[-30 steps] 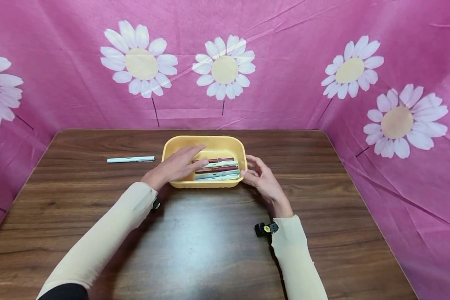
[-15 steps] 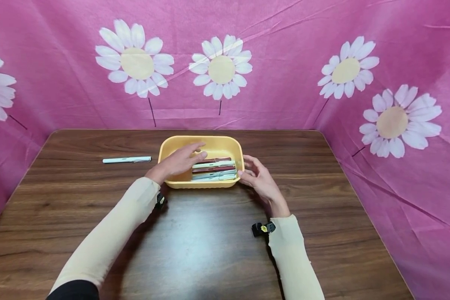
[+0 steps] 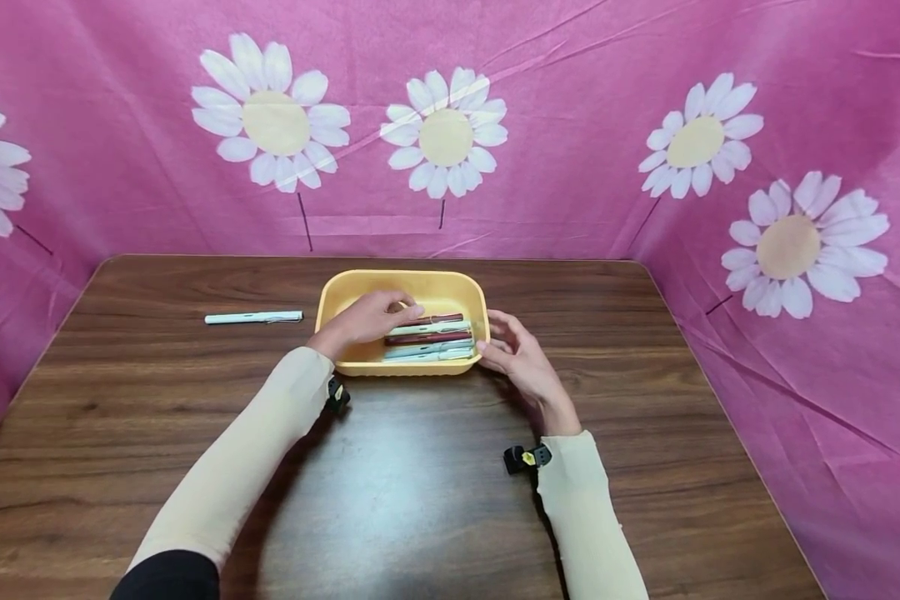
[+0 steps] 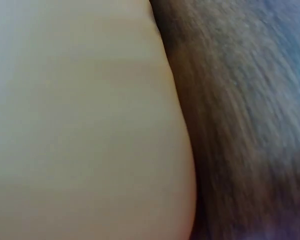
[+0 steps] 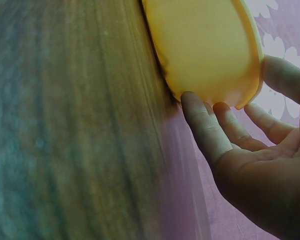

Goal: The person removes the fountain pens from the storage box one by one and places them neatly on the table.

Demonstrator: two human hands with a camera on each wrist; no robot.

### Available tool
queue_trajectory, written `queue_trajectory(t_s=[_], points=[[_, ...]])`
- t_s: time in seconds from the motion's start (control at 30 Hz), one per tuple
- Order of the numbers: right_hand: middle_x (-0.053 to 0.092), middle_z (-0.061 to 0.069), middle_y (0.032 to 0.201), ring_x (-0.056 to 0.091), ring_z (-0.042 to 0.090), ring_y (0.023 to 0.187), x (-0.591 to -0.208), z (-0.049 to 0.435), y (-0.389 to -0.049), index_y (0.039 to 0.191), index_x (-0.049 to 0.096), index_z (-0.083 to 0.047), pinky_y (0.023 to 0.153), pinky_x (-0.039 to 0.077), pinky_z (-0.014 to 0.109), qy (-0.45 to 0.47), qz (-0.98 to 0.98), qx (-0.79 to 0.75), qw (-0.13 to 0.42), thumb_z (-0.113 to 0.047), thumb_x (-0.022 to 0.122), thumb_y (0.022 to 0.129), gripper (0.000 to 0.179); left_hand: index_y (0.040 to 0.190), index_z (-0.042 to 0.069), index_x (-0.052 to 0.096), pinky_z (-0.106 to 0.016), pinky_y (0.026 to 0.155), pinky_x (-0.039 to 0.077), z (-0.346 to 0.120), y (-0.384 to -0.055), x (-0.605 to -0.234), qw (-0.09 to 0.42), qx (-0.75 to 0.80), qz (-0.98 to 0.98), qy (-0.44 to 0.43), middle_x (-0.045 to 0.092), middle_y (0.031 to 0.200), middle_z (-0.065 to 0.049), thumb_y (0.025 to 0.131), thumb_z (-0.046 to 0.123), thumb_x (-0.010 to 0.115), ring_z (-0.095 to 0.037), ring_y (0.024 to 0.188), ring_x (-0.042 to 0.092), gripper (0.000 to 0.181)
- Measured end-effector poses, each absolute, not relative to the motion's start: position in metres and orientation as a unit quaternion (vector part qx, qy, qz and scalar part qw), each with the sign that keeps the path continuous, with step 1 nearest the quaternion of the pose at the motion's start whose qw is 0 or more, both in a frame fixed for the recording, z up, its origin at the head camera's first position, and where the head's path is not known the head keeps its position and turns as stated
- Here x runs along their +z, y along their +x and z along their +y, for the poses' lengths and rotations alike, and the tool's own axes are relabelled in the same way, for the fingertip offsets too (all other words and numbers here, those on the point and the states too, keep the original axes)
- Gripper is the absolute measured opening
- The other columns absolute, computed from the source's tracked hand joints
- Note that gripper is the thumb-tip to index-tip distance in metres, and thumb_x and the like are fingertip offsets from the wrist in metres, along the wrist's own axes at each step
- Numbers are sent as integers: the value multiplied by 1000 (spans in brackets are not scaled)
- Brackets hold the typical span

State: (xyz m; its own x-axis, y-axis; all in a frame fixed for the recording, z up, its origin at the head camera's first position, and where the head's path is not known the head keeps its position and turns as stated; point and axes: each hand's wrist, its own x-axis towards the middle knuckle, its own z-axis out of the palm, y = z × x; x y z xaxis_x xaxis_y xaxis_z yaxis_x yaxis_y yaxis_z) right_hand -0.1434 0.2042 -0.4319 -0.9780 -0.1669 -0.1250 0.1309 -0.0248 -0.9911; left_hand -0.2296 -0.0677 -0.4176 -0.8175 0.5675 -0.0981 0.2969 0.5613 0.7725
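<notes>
A yellow plastic container (image 3: 450, 287) stands near the back of the table with several pens (image 3: 429, 339) lying side by side in it, some dark red, some pale. My left hand (image 3: 367, 318) reaches over its near left rim, fingers bent down and thumb apart from the forefinger, beside the farthest dark red pen (image 3: 446, 317); the fingertips are partly hidden. With thumb at the rim and fingers curved along the outer wall, my right hand (image 3: 525, 358) holds the container's right end. The right wrist view shows these fingers (image 5: 207, 125) against the yellow wall (image 5: 205, 50).
A light blue pen (image 3: 253, 317) lies alone on the wooden table (image 3: 390, 467), left of the container. A pink cloth with daisies (image 3: 555, 167) hangs behind the table and along its sides. The left wrist view holds mostly a pale sleeve (image 4: 85, 125).
My left hand has moved a little right and lower into the container, its fingers bending down toward the pens. The right hand stays at the container's right end.
</notes>
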Motion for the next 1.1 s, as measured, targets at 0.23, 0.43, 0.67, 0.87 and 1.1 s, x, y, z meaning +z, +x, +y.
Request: queue_trajectory(t_s=[0.23, 0.43, 0.67, 0.87, 1.1], points=[[44, 29, 145, 62, 23, 111, -431, 205, -143, 152, 36, 0, 93, 55, 37, -10, 693, -713, 104, 8, 58, 98, 60, 121, -4, 66, -43, 94, 51, -63, -234, -421, 172, 372, 870, 273, 72, 105, -16, 94, 13, 73, -28, 101, 66, 32], [44, 29, 146, 62, 21, 109, -431, 205, -144, 153, 36, 0, 93, 55, 37, -9, 693, -713, 105, 8, 58, 98, 59, 113, -5, 69, -40, 92, 51, -63, -234, -420, 173, 369, 874, 265, 71, 95, -11, 88, 0, 76, -25, 94, 64, 26], [44, 28, 146, 61, 21, 111, -431, 205, -143, 153, 36, -1, 94, 54, 38, -13, 698, -708, 105, 7, 59, 98, 59, 104, -5, 73, -38, 90, 53, -64, -234, -420, 170, 379, 868, 271, 73, 95, -12, 86, -2, 77, -27, 94, 66, 19], [45, 27, 146, 60, 25, 114, -431, 205, -143, 153, 36, -2, 95, 54, 38, -14, 702, -705, 105, 6, 60, 98, 60, 106, -4, 74, -39, 90, 54, -66, -234, -419, 166, 385, 871, 256, 74, 99, -12, 87, -2, 76, -27, 95, 67, 20], [45, 26, 146, 59, 27, 116, -431, 205, -143, 153, 37, -2, 95, 54, 39, -12, 705, -701, 107, 5, 60, 98, 60, 103, -3, 76, -39, 87, 54, -67, -232, -414, 133, 407, 873, 231, 75, 98, -12, 89, -3, 74, -26, 91, 67, 15]])
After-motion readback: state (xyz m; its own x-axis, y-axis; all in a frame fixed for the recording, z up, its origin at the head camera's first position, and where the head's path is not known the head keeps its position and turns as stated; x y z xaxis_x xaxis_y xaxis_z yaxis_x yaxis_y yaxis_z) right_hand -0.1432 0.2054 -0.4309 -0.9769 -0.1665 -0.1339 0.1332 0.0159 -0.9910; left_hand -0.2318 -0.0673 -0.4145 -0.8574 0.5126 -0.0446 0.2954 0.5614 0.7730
